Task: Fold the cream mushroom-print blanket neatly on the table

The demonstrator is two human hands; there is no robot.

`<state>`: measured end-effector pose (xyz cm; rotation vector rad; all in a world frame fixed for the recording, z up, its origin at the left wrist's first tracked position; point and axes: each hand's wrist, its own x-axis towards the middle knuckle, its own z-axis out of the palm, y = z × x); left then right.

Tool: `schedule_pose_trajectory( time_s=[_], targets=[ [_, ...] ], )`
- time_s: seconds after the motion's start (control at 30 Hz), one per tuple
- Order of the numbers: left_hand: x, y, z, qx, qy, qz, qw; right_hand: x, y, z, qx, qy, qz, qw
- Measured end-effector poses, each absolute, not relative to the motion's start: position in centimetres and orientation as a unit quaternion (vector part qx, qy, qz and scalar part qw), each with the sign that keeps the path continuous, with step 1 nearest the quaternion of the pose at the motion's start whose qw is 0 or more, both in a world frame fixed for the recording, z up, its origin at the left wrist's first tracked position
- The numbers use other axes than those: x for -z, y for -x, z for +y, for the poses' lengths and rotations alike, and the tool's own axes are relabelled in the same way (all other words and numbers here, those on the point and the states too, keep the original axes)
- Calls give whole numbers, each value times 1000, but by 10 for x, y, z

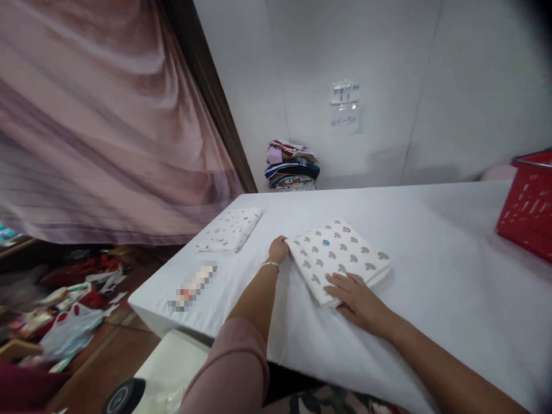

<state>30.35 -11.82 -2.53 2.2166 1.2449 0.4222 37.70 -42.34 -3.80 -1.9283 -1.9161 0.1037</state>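
Note:
A folded white cloth with grey mushroom-like shapes (pixel 334 250) lies on the white-covered table (pixel 435 230), one blue and one red motif on its top. My left hand (pixel 279 249), a bracelet at its wrist, has its fingers closed on the cloth's left corner. Spread over the near edge of the same cloth, my right hand (pixel 356 299) rests with its fingers apart. Farther left on the table is another folded white cloth with small dark prints (pixel 233 229); neither hand touches it.
A blurred-out item (pixel 192 287) lies at the table's left. Folded clothes (pixel 292 167) are stacked beyond the far edge. At right stands a red basket (pixel 528 207). A pink curtain (pixel 107 115) hangs at left, above plastic bags (pixel 73 330) on the floor.

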Motion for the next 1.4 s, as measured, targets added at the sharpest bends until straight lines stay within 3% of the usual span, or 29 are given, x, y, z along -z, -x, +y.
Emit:
schedule_pose_trajectory(
  time_s=[0.33,0.47,0.63,0.77,0.87,1.03,1.17,1.4],
  targets=[
    [13,-280,-124,-212,-816,392,369,36,-378,-425,-61,692,-683,225],
    [4,-293,-154,-283,-883,281,248,34,-378,-425,-69,692,-682,226],
    [22,-313,-190,-176,-966,184,42,26,-375,-431,-93,696,-676,223],
    [36,-316,-193,-135,-971,197,6,8,-386,-423,-112,701,-653,264],
    [36,-316,-193,-135,-970,203,8,-13,-405,-387,-43,734,-612,292],
    [37,-316,-193,-140,-968,209,6,-28,-447,-305,51,791,-571,212],
    [41,-314,-192,-150,-970,192,-3,5,-484,-282,-22,854,-507,115],
    [45,-314,-190,-155,-969,190,0,38,-506,-286,-54,863,-492,99]
  ],
)
